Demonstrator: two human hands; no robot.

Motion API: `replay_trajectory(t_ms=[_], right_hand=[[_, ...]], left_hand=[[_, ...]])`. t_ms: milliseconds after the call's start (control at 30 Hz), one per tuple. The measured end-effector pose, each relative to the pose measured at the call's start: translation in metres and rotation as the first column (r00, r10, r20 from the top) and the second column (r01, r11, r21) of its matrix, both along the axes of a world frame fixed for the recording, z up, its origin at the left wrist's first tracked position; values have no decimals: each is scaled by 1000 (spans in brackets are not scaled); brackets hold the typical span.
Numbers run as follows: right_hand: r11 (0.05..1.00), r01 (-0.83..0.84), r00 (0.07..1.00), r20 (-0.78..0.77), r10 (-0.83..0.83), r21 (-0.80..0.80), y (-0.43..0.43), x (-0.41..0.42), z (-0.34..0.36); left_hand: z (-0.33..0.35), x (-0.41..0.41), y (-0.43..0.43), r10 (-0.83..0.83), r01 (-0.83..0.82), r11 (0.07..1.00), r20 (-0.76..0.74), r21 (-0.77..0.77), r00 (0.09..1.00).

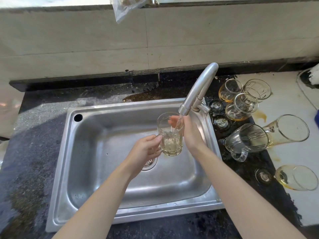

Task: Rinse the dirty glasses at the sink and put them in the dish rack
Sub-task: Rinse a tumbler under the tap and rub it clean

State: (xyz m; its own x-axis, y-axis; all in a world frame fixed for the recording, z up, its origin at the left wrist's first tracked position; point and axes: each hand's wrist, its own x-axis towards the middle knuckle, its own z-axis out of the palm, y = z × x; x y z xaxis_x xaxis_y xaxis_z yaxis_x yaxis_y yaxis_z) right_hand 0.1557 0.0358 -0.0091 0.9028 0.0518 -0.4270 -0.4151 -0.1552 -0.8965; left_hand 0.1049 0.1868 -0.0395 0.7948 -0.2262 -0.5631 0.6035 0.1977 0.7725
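Observation:
A clear glass mug (170, 140) with a handle stands upright over the steel sink (96, 152), partly filled with yellowish water. My left hand (146, 149) grips its handle. My right hand (189, 133) holds the mug's right side, with fingertips curled over the rim into the glass. Water runs from the faucet (198, 90) into the mug. Several dirty glasses (241, 106) with amber residue lie on their sides on the counter right of the sink. No dish rack is in view.
A glass pitcher (248, 140) and a tall glass (290, 130) lie tipped at the right, with a wine glass (296, 177) nearer me. Brown spills stain the dark counter (146, 96) behind the sink. A plastic bag (127, 7) hangs over the wall ledge.

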Motion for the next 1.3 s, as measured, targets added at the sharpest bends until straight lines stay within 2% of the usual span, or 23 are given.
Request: replay_trajectory(t_ms=[100,167,300,433,500,600,767,867,967,1033,1133,1167,1233,1300], right_hand=[[984,163,986,12,-164,74,-1,-3,0],[973,213,977,0,-214,86,2,-15,-5],[991,128,991,20,-129,36,18,-12,-11],[975,212,977,16,-213,60,5,-6,-13],[976,212,977,-6,-212,38,8,-17,-19],[994,107,993,-53,-108,-25,25,-16,-26],[982,167,978,-107,-176,-89,10,-2,-33],[988,2,990,-140,-24,-156,16,-2,-37],[971,-87,991,-122,61,-223,17,6,-29],[941,-134,990,-11,138,-310,15,-2,-26],[799,-156,932,181,314,-581,21,-18,-26],[756,-161,922,178,345,-634,22,-14,-25],[700,-259,913,68,402,-665,21,3,-27],[706,-337,910,-22,414,-623,18,17,-23]], left_hand=[[-3,-7,-9,-76,75,997,30,35,997],[-2,-14,-5,-67,66,998,33,23,997],[-4,-7,16,16,-16,1000,9,2,1000],[-7,-7,-2,-94,93,995,36,27,995],[-10,-12,1,-30,30,1000,7,11,1000],[-11,-7,13,135,-136,991,-18,-5,991],[-10,0,-9,-33,42,992,-84,115,996],[-5,3,-4,118,-99,985,-133,143,984],[3,11,-2,152,-121,974,-160,190,975],[8,16,-8,180,-135,962,-182,237,967],[12,21,-10,221,-164,951,-203,264,954],[13,21,-9,217,-160,953,-212,258,953],[12,19,-6,199,-141,959,-231,246,952],[12,19,-5,195,-135,960,-240,245,951]])
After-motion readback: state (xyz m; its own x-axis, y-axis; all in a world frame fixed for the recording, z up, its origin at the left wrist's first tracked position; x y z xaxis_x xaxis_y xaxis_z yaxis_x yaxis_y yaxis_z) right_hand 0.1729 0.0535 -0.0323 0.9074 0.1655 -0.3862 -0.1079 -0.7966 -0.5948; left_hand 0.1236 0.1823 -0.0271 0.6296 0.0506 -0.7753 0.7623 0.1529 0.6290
